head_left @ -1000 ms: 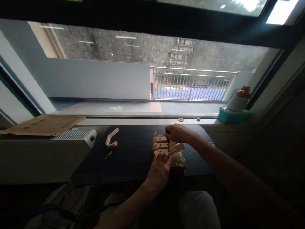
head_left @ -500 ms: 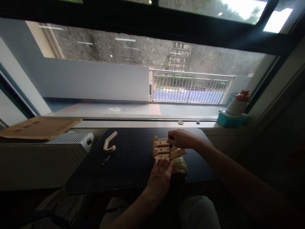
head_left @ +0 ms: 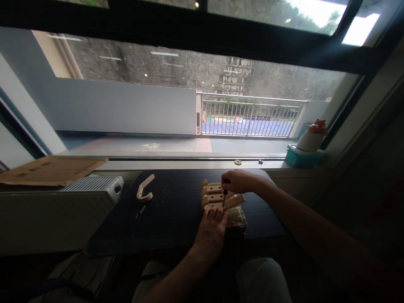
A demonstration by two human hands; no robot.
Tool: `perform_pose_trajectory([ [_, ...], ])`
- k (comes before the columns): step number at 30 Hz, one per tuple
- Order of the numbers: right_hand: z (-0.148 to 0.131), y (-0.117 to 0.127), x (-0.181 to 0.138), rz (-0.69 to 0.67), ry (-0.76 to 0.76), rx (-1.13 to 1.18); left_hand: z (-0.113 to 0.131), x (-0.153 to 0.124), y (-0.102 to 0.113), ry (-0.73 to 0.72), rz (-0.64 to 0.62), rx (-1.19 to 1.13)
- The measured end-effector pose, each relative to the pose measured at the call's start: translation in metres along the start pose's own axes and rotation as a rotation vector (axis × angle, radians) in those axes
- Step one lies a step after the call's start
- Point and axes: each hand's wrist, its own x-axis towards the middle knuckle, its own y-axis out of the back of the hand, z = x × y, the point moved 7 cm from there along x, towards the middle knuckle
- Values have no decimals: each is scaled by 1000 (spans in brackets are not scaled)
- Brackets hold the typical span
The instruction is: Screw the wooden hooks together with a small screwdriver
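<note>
My right hand (head_left: 237, 182) is closed around the handle of a screwdriver (head_left: 224, 200), held upright. Its shaft points down at the nearest of several bent wooden hooks (head_left: 216, 197) lying side by side, with dark holes in them. My left hand (head_left: 209, 231) presses its bent fingers on that nearest hook, gripping its near side. Under the hooks is a block wrapped in shiny brownish tape (head_left: 237, 221). A loose wooden hook (head_left: 144, 194) lies on the table to the left, with a few thin screws (head_left: 140, 211) just in front of it.
The dark table (head_left: 170, 227) stands against a window sill (head_left: 189, 164). On the sill are a small round ring (head_left: 237, 162), a small dark object (head_left: 260, 161) and a teal box (head_left: 303, 156) with a white bottle (head_left: 311, 136). A brown envelope (head_left: 53, 168) lies on the radiator (head_left: 104, 185) at left.
The view has shifted slightly. Both hands stay in place on the screwdriver and the hook; any turn of the screwdriver is too small to make out.
</note>
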Motion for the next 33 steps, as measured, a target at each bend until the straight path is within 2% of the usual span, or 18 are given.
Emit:
perform_pose_trajectory([
  [5, 6, -2, 1, 5, -19, -18, 1, 0, 2, -6, 11, 2],
  [14, 0, 4, -6, -32, 73, -11, 1, 0, 1, -11, 8, -7],
  [21, 3, -3, -1, -1, 17, -43, 1, 0, 2, -5, 7, 3],
  [26, 1, 1, -3, -13, 0, -66, 1, -1, 2, -3, 23, 11],
  [33, -5, 7, -7, 2, 79, -79, 1, -1, 2, 2, 25, 16],
])
